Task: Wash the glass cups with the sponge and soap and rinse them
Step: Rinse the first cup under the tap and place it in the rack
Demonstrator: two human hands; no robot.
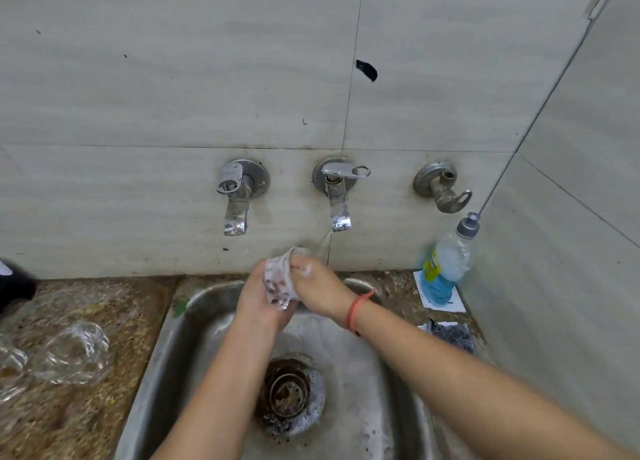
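A clear glass cup (280,283) is held over the steel sink (166,355) under the running middle chrome tap (337,196): left hand (258,300) curled around its base, right hand (318,286) (foam on the knuckles) gripping its rim.

Pale grey tiled wall (173,78) with a black smudge (366,70) on it, meeting another tiled wall (588,182) at the right corner. Three metal taps (337,196) sit in a row above a steel sink (166,338) sunk into a speckled brown counter (86,296).
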